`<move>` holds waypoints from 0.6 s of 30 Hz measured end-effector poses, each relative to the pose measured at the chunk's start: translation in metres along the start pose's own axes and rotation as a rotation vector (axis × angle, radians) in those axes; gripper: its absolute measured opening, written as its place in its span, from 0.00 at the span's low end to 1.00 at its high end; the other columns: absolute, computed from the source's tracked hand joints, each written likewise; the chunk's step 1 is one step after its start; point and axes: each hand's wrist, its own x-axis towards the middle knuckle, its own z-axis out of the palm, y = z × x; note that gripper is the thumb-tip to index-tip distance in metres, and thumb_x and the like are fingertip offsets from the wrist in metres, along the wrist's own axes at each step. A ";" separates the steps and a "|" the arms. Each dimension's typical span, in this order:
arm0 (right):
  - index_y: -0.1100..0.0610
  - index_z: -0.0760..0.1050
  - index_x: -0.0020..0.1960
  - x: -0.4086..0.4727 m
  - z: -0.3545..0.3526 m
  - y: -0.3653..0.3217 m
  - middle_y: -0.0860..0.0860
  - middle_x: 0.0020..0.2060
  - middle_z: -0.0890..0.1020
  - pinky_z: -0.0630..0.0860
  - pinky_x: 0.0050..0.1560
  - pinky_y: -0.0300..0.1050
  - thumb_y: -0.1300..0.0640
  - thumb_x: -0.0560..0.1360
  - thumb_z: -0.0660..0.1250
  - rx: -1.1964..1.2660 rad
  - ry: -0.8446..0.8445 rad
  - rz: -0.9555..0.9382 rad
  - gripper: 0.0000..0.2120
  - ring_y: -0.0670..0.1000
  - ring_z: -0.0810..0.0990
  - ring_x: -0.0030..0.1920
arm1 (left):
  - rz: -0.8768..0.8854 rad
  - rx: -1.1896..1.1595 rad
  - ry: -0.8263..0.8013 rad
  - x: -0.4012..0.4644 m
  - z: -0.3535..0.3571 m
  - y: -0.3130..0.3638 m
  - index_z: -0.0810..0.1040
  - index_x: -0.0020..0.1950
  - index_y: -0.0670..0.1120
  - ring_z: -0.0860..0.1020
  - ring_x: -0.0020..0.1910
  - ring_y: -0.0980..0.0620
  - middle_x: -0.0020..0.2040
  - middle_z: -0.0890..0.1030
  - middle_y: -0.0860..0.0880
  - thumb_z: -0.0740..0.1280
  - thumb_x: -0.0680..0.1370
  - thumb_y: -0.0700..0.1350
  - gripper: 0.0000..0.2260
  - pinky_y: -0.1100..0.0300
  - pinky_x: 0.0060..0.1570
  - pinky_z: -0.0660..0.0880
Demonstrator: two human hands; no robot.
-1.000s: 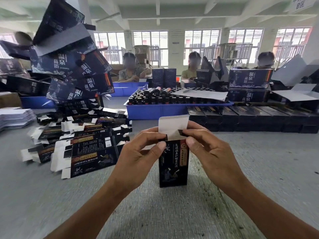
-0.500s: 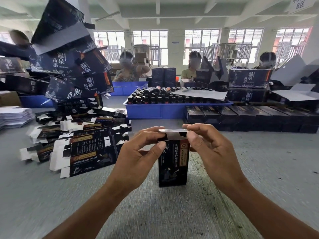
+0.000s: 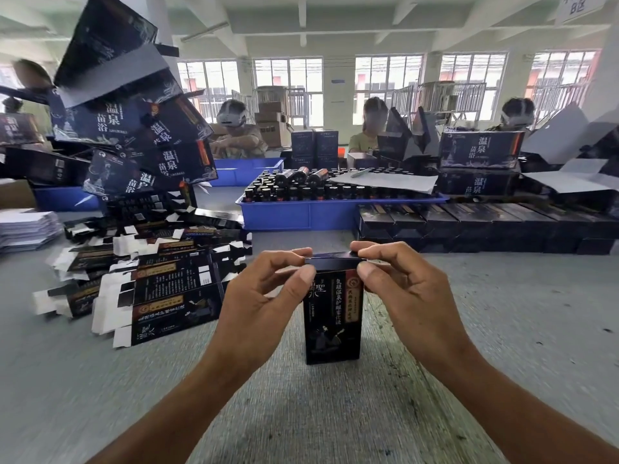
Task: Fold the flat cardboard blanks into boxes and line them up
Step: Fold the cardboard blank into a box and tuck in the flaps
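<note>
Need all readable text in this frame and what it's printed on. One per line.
"温泉 苗浴": large dark cartons piled at left, and carton at right.
"B区": hanging sign; the line above it is cut off.
"聖水": small upright box pinched at its top by the left hand and right hand; its vertical column is too blurred to read.
Flat blanks: print too small.
</note>
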 end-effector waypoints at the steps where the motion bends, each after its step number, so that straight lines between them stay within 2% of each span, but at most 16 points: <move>1: 0.50 0.81 0.51 0.000 0.000 0.000 0.39 0.55 0.84 0.79 0.51 0.35 0.63 0.79 0.68 -0.008 -0.003 -0.004 0.09 0.42 0.83 0.55 | 0.002 -0.004 0.009 0.000 0.001 0.000 0.80 0.53 0.53 0.83 0.58 0.51 0.60 0.83 0.54 0.70 0.74 0.56 0.11 0.54 0.52 0.82; 6: 0.50 0.81 0.52 0.000 0.000 0.003 0.38 0.56 0.84 0.80 0.54 0.37 0.61 0.80 0.67 -0.053 -0.007 -0.034 0.08 0.42 0.83 0.56 | 0.057 0.103 0.006 -0.002 0.001 -0.001 0.77 0.66 0.61 0.81 0.61 0.54 0.62 0.81 0.57 0.66 0.79 0.53 0.15 0.58 0.52 0.81; 8: 0.49 0.81 0.52 0.000 -0.001 0.004 0.36 0.56 0.83 0.80 0.54 0.38 0.60 0.80 0.67 -0.121 -0.017 -0.058 0.07 0.41 0.82 0.57 | 0.136 0.195 -0.002 -0.003 0.001 -0.003 0.80 0.65 0.57 0.78 0.64 0.53 0.62 0.80 0.56 0.64 0.80 0.51 0.14 0.59 0.53 0.81; 10: 0.48 0.80 0.52 -0.001 -0.001 0.005 0.36 0.57 0.83 0.79 0.53 0.34 0.58 0.81 0.67 -0.223 -0.020 -0.116 0.06 0.40 0.82 0.57 | 0.183 0.247 0.002 -0.002 0.001 -0.004 0.81 0.63 0.53 0.77 0.65 0.53 0.62 0.80 0.55 0.63 0.81 0.49 0.14 0.58 0.53 0.81; 12: 0.52 0.81 0.54 -0.001 -0.003 0.006 0.38 0.59 0.82 0.77 0.51 0.30 0.55 0.80 0.67 -0.337 -0.010 -0.212 0.05 0.38 0.80 0.58 | 0.222 0.277 0.008 -0.002 0.001 -0.006 0.82 0.62 0.50 0.78 0.65 0.53 0.62 0.80 0.54 0.64 0.81 0.47 0.13 0.59 0.50 0.82; 14: 0.55 0.81 0.55 -0.001 -0.003 0.008 0.43 0.60 0.82 0.76 0.52 0.29 0.52 0.80 0.66 -0.421 0.003 -0.287 0.10 0.39 0.80 0.59 | 0.266 0.314 0.019 -0.001 0.001 -0.007 0.83 0.60 0.47 0.78 0.64 0.55 0.62 0.80 0.52 0.65 0.81 0.45 0.11 0.62 0.46 0.81; 18: 0.55 0.81 0.55 -0.002 -0.001 0.011 0.44 0.59 0.82 0.76 0.50 0.28 0.51 0.80 0.64 -0.415 0.016 -0.260 0.11 0.38 0.80 0.57 | 0.328 0.350 0.036 0.001 0.003 -0.012 0.82 0.59 0.47 0.79 0.62 0.55 0.62 0.80 0.50 0.66 0.82 0.44 0.08 0.64 0.42 0.81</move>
